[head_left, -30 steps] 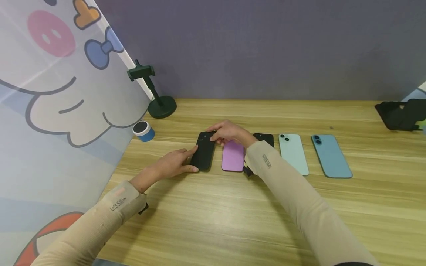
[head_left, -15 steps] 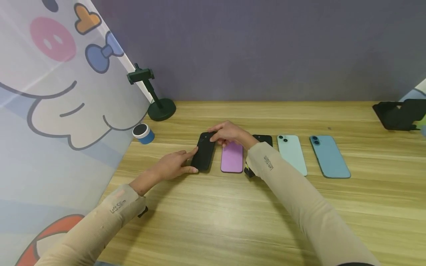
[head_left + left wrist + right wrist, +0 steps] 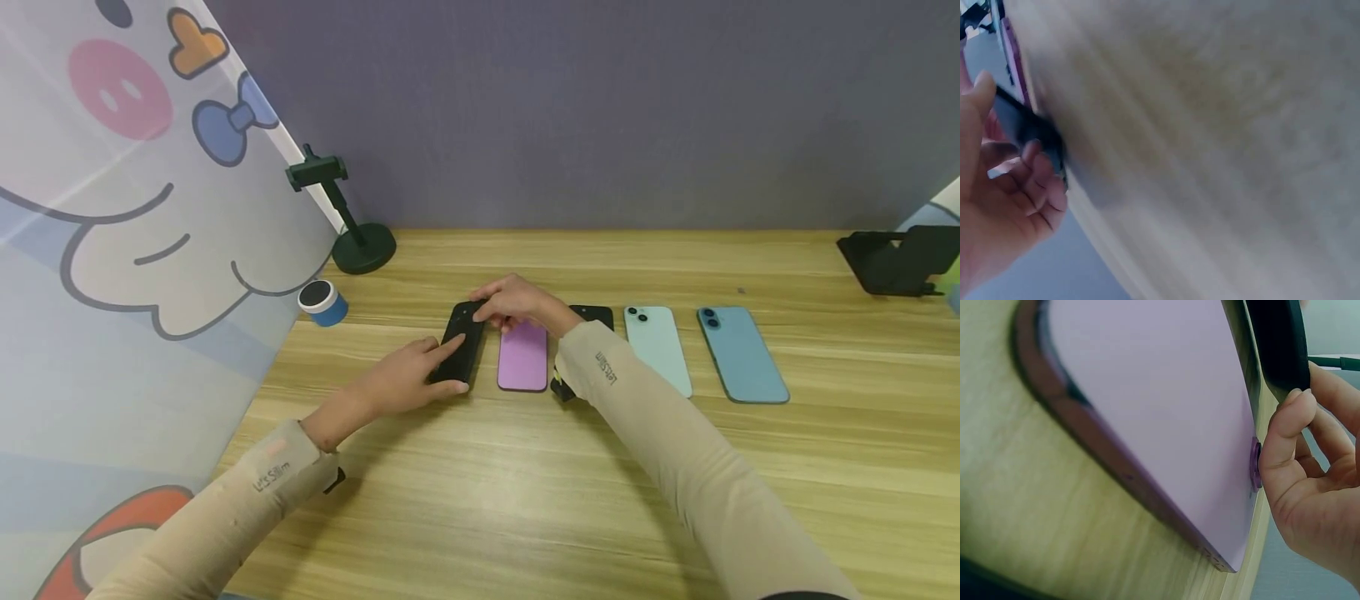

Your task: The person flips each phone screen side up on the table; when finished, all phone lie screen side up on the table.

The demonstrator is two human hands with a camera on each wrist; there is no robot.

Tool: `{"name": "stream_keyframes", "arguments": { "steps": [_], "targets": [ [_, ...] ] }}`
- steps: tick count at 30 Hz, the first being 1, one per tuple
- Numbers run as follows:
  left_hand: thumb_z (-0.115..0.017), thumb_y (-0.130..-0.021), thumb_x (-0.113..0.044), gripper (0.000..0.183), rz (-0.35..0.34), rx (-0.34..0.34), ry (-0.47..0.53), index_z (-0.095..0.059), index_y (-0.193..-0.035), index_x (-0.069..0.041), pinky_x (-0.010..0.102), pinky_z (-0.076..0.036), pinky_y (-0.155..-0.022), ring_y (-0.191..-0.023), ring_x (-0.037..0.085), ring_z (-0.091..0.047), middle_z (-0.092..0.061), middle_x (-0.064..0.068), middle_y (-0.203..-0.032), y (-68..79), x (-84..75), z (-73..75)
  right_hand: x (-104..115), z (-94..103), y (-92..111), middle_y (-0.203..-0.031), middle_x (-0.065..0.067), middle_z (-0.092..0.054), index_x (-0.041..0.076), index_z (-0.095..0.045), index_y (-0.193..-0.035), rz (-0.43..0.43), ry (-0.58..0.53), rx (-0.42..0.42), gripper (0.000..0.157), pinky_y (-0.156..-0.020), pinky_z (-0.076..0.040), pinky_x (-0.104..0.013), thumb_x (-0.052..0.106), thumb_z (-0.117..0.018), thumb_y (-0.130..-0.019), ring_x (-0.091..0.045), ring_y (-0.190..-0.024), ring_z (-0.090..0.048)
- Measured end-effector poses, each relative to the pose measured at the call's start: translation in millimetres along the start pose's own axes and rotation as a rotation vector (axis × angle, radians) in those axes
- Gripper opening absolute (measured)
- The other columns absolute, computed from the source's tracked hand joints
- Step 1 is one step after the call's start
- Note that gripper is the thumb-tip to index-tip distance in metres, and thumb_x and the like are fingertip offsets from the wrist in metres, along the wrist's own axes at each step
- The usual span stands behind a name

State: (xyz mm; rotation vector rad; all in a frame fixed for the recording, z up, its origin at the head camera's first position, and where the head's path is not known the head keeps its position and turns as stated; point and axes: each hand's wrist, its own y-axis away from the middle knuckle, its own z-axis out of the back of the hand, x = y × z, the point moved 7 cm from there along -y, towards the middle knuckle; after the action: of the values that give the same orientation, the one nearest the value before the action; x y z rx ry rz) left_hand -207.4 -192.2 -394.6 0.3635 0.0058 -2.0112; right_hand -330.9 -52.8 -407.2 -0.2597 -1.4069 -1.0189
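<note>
A black smartphone (image 3: 459, 354) lies camera side up on the wooden table, between both hands. My right hand (image 3: 516, 300) pinches its far right corner between thumb and fingers; in the right wrist view this black phone (image 3: 1280, 344) stands higher than the pink one. My left hand (image 3: 405, 379) holds its near left part, the index finger across the back and the thumb at the near end. Curled fingers (image 3: 1038, 187) show beside the dark phone in the left wrist view. Under the right wrist lies a pink smartphone (image 3: 522, 360), its far end hidden.
Right of it lie another black phone (image 3: 592, 315), partly covered by the right sleeve, a pale green phone (image 3: 660, 350) and a blue phone (image 3: 744, 354). A dark green phone stand (image 3: 363, 248) and blue jar (image 3: 324, 303) stand left; a black stand (image 3: 896, 262) stands far right.
My left hand has slid right over the black phone, its index finger and thumb moving from the left edge further across. The right hand stays at the far corner.
</note>
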Motion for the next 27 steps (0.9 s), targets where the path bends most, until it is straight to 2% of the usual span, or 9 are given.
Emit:
{"name": "stream_keyframes", "arguments": {
  "steps": [2, 4, 7, 10, 20, 27],
  "targets": [
    [-0.055, -0.095, -0.064, 0.083, -0.032, -0.033, -0.009, -0.032, -0.159, -0.017, 0.037, -0.053, -0.082, -0.095, 0.017, -0.061, -0.064, 0.012, -0.122, 0.1, -4.6, -2.3, 0, -0.5, 0, -0.062, -0.003, -0.058, 0.013, -0.061, -0.139, -0.002, 0.0, -0.001, 0.051, -0.051, -0.047, -0.024, 0.011, -0.074, -0.09, -0.01, -0.051, -0.05],
    [-0.057, -0.095, -0.06, 0.081, -0.069, -0.08, -0.042, -0.034, -0.158, -0.015, 0.039, -0.055, -0.083, -0.095, 0.017, -0.065, -0.068, 0.013, -0.12, 0.9, -9.3, -3.2, 0, -0.9, 0, -0.062, -0.003, -0.058, 0.013, -0.061, -0.139, -0.005, 0.001, -0.001, 0.051, -0.051, -0.047, -0.023, 0.011, -0.074, -0.09, -0.01, -0.051, -0.05],
    [-0.06, -0.096, -0.056, 0.077, -0.117, -0.149, -0.104, -0.037, -0.157, -0.015, 0.037, -0.055, -0.079, -0.087, 0.013, -0.066, -0.072, 0.009, -0.107, 1.6, -15.0, -4.4, -1, -1.0, -1, -0.061, -0.003, -0.058, 0.013, -0.061, -0.139, -0.009, 0.006, -0.003, 0.051, -0.051, -0.046, -0.023, 0.011, -0.074, -0.09, -0.01, -0.051, -0.05],
    [-0.061, -0.096, -0.053, 0.074, -0.148, -0.191, -0.133, -0.039, -0.156, -0.014, 0.034, -0.053, -0.072, -0.077, 0.011, -0.06, -0.071, 0.005, -0.094, 1.7, -20.1, -4.4, -2, -0.5, -2, -0.061, -0.002, -0.058, 0.014, -0.061, -0.139, -0.012, 0.016, -0.004, 0.05, -0.052, -0.045, -0.023, 0.012, -0.073, -0.09, -0.01, -0.052, -0.05],
    [-0.066, -0.094, -0.05, 0.073, -0.158, -0.196, -0.197, -0.044, -0.153, -0.011, 0.026, -0.047, -0.064, -0.068, 0.009, -0.052, -0.065, 0.002, -0.083, -1.4, -23.8, -6.4, -3, -0.2, -2, -0.062, -0.002, -0.058, 0.016, -0.062, -0.139, -0.013, 0.004, -0.004, 0.05, -0.052, -0.045, -0.023, 0.012, -0.073, -0.09, -0.01, -0.053, -0.05],
    [-0.066, -0.097, -0.041, 0.067, -0.161, -0.169, -0.1, -0.044, -0.153, -0.011, 0.024, -0.044, -0.061, -0.066, 0.008, -0.051, -0.066, 0.002, -0.082, -4.4, -21.4, -1.9, -4, 4.2, -1, -0.064, -0.002, -0.059, 0.018, -0.063, -0.138, -0.013, 0.015, -0.026, 0.049, -0.052, -0.046, -0.023, 0.016, -0.074, -0.09, -0.01, -0.055, -0.051]
  ]
}}
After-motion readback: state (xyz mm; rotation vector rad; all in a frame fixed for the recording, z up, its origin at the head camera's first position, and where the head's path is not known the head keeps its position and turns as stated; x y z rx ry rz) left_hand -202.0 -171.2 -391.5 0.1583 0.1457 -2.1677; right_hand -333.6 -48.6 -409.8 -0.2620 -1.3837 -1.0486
